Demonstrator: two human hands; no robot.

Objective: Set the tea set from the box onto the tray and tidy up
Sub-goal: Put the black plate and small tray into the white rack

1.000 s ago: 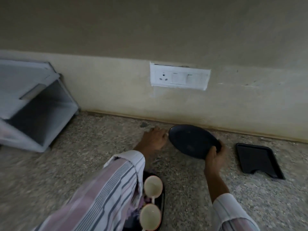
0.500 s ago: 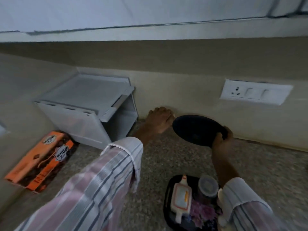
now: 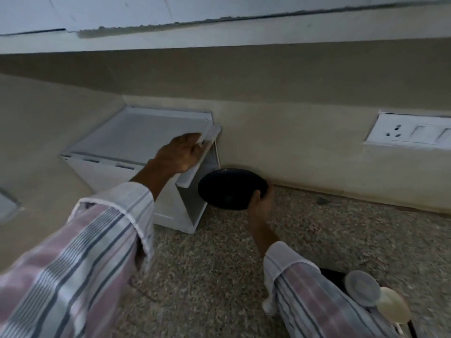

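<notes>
Since the earlier frame the left hand (image 3: pixel 181 152) has risen from the counter (image 3: pixel 244 276) to the white box (image 3: pixel 136 147), its fingers curled over the flap at the box's open end. Right hand (image 3: pixel 260 200) grips the black plate (image 3: pixel 229 189) by its rim, tilted just beside the box's opening and off the counter. At lower right, a round lid (image 3: pixel 363 287) and a cream cup (image 3: pixel 393 304) sit by the sleeve. No writing can be read anywhere.

At five o'clock the striped right sleeve (image 3: pixel 314 293) covers most of the dark tray (image 3: pixel 333 275); a cream cup (image 3: pixel 394 306) there is blurred, its handle meeting the bottom edge.
</notes>
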